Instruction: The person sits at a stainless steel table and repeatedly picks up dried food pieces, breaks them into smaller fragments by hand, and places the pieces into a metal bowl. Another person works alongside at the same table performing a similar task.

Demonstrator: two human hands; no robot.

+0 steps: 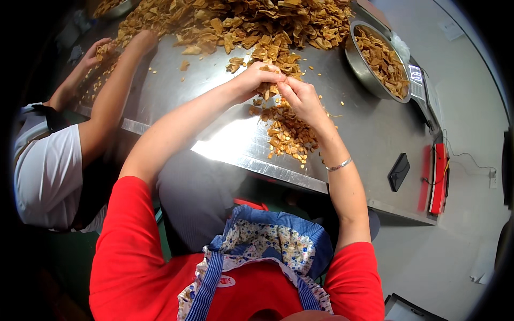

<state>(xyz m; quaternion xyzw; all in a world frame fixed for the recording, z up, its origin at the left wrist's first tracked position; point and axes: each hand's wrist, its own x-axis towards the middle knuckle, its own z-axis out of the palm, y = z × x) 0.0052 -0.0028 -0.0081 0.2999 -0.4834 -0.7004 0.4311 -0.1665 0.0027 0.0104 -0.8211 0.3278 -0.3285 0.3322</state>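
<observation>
My left hand [256, 80] and my right hand [305, 102] meet over the metal table, fingertips pinched together. Between them is a dried brown piece [271, 90], mostly hidden by the fingers, so I cannot tell exactly how each hand grips it. Just beyond the hands rises a big heap of curled, dried brown pieces [246, 27], like peel or split pods. Below my hands, toward the table's near edge, lies a smaller pile of yellow-orange seeds and bits [289, 132]. A silver bracelet [339, 164] circles my right wrist.
A steel bowl [369, 75] of the brown pieces stands at right beside a scale [423, 96]. A black phone [398, 172] and a red-edged box [439, 179] lie near the right edge. At left, another person's hands [101, 51] work at the heap. Loose seeds dot the metal table [214, 128].
</observation>
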